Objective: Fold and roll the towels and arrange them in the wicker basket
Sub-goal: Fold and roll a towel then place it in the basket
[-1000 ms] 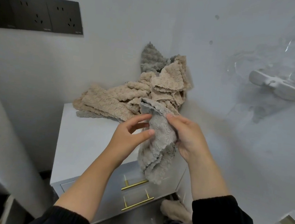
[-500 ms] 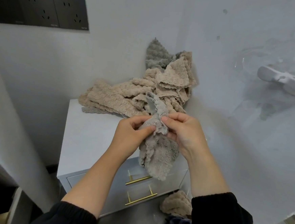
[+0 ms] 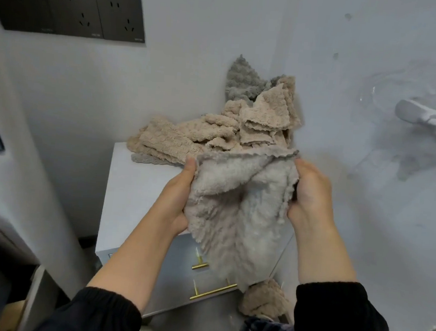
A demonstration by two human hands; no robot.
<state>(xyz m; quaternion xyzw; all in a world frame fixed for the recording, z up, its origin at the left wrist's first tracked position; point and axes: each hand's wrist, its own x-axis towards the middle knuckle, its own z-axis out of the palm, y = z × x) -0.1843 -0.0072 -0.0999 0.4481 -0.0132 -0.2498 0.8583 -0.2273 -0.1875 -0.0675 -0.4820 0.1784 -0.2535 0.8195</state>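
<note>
Grey walls (image 3: 193, 72) corner a cabinet (image 3: 142, 185) heaped with towels (image 3: 214, 133); left fingers (image 3: 191, 166) and right fingers (image 3: 305, 168) clutch a taupe towel (image 3: 239, 209)

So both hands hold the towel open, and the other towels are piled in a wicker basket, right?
No: the head view shows left hand and right hand holding the towel, but the towel pile lies loose on the white cabinet top.

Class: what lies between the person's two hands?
In the head view, a towel spans the gap: the left hand grips one upper corner, the right hand the other, and the rest hangs down.
</note>
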